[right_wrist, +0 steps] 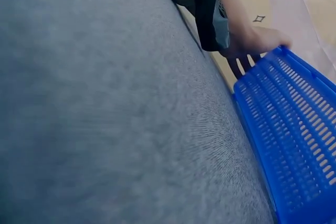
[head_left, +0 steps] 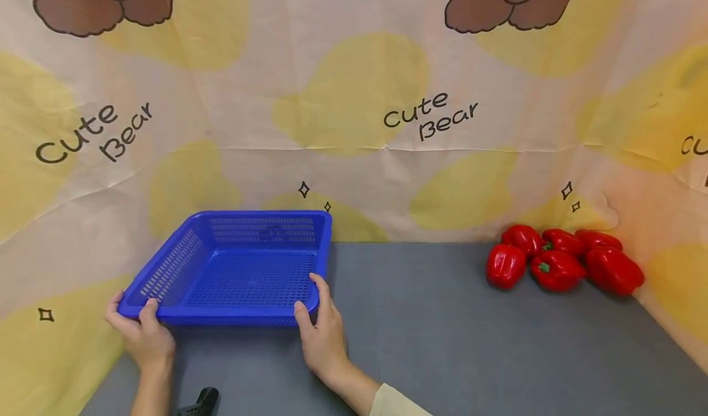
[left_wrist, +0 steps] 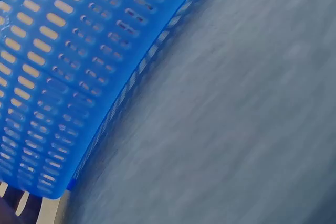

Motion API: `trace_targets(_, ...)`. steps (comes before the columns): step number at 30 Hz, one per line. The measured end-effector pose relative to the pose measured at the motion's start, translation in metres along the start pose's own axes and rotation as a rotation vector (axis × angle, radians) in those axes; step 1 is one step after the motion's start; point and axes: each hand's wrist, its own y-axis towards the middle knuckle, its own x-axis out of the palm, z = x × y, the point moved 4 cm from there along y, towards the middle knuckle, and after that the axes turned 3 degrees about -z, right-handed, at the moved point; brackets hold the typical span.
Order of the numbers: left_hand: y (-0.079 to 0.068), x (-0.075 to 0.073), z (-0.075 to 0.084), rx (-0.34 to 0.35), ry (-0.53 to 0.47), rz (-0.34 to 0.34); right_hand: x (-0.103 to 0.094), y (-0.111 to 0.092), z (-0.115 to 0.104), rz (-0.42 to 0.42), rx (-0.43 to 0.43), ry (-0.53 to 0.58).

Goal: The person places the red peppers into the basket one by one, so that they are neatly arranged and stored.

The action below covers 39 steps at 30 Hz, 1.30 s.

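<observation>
A blue plastic basket with slotted walls is on the left side of the table in the head view, its interior bare. My left hand grips its near left corner, thumb over the rim. At the near right corner, my right hand holds the rim with thumb and fingers. The left wrist view shows the slotted wall low over the grey surface, with dark fingers at the lower left corner. From the right wrist, the left hand appears at the basket's far corner.
Several red bell peppers lie clustered at the back right of the grey table. A printed cloth hangs behind and at the sides. A black device sits on the left wrist.
</observation>
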Motion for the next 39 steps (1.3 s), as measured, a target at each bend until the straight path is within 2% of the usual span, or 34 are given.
trace_targets(5,-0.015,0.012,-0.006,0.026,0.120,-0.018,-0.014,-0.008,0.011,0.112,-0.071,0.027)
trace_targets(10,-0.030,0.025,-0.007,0.042,0.094,-0.063,-0.029,-0.011,0.018,0.183,-0.122,0.053)
trace_targets(17,-0.053,0.034,-0.008,0.056,0.154,-0.074,-0.049,-0.012,0.027,0.169,-0.114,0.063)
trace_targets(21,-0.063,0.044,-0.007,0.059,0.155,-0.106,-0.066,-0.012,0.030,0.182,-0.131,0.036)
trace_targets(29,-0.080,0.061,0.001,0.068,0.142,-0.148,-0.091,-0.009,0.037,0.171,-0.175,0.055)
trace_targets(35,-0.092,0.073,0.005,0.049,0.114,-0.208,-0.106,-0.007,0.043,0.152,-0.161,0.089)
trace_targets(39,-0.101,0.081,0.007,0.045,0.116,-0.236,-0.118,-0.007,0.045,0.163,-0.153,0.066)
